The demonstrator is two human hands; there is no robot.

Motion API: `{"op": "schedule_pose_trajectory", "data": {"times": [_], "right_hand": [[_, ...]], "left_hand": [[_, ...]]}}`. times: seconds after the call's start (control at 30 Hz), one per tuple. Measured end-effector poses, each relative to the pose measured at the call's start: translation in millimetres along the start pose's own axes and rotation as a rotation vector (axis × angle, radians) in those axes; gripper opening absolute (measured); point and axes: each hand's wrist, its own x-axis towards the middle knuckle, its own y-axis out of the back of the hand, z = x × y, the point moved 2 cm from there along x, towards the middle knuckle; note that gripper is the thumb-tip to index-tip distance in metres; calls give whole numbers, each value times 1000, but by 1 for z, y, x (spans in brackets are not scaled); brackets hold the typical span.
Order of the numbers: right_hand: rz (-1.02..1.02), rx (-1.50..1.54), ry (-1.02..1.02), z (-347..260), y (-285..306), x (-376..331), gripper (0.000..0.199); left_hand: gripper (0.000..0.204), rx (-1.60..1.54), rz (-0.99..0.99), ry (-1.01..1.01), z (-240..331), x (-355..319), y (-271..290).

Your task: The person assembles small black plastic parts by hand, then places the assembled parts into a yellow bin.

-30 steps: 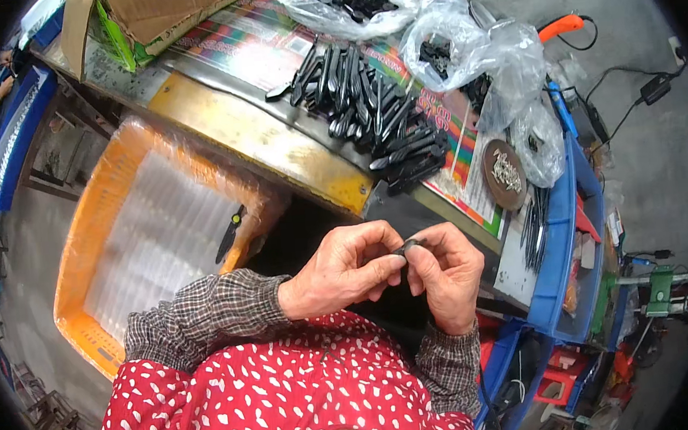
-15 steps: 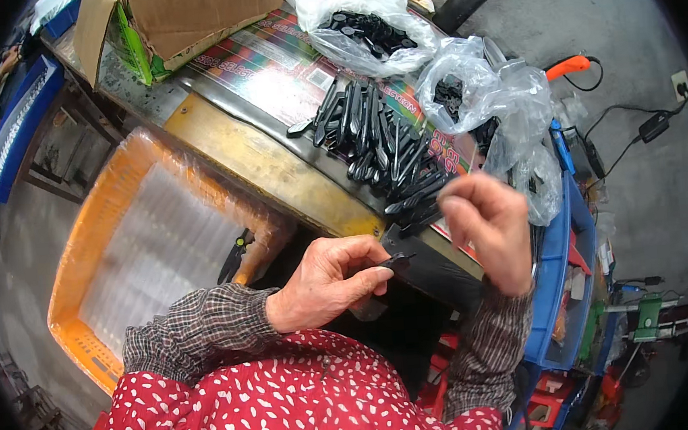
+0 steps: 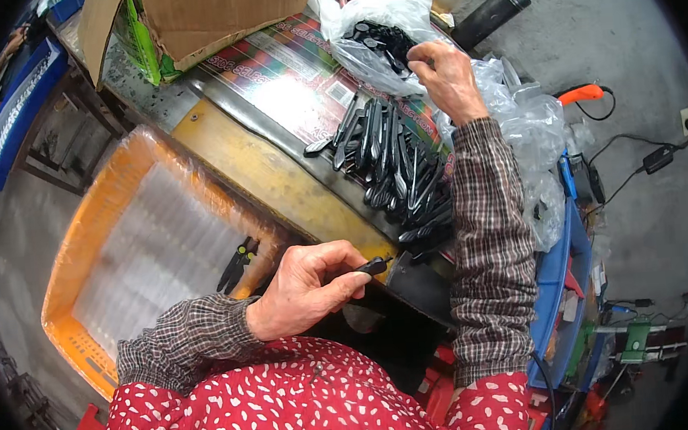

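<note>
My left hand [image 3: 308, 289] pinches a slim black plastic piece [image 3: 375, 266] between thumb and fingers, in front of my body. A small tip sticks out of its far end. At the far side of the table, my right hand [image 3: 448, 79] is at the mouth of a clear plastic bag [image 3: 360, 56] full of small black parts [image 3: 383, 40]. Its fingers are bent together against the parts, and what they grip, if anything, cannot be made out. Between the two hands lies a heap of long glossy black pieces [image 3: 383, 151] on a printed sheet.
An orange basket [image 3: 81, 260] lined with clear plastic stands at the left, with black pliers [image 3: 237, 265] at its edge. An open cardboard box [image 3: 223, 18] sits at the back. More plastic bags [image 3: 537, 151], a black cylinder [image 3: 492, 16] and blue bins [image 3: 556, 295] are on the right.
My right hand has moved from beside the black heap, up and away to the bag of small parts. My left hand stays nearly in place, still holding the black piece.
</note>
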Motion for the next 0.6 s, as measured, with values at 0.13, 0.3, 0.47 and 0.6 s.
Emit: {"op": "schedule_pose_trajectory", "data": {"times": [0.13,0.3,0.47,0.6], "right_hand": [[3,-23,37,-1,-6,16,15],[-58,-125,18,13,-21,23,16],[-148,-219,-48,19,-40,22,21],[-153,-323,-4,25,-47,23,20]], "left_hand": [[9,-14,6,-16,-1,0,3],[9,-16,-23,-19,-6,-1,2],[9,-25,-22,-20,-9,-4,3],[10,-54,-34,8,-4,3,1]]}}
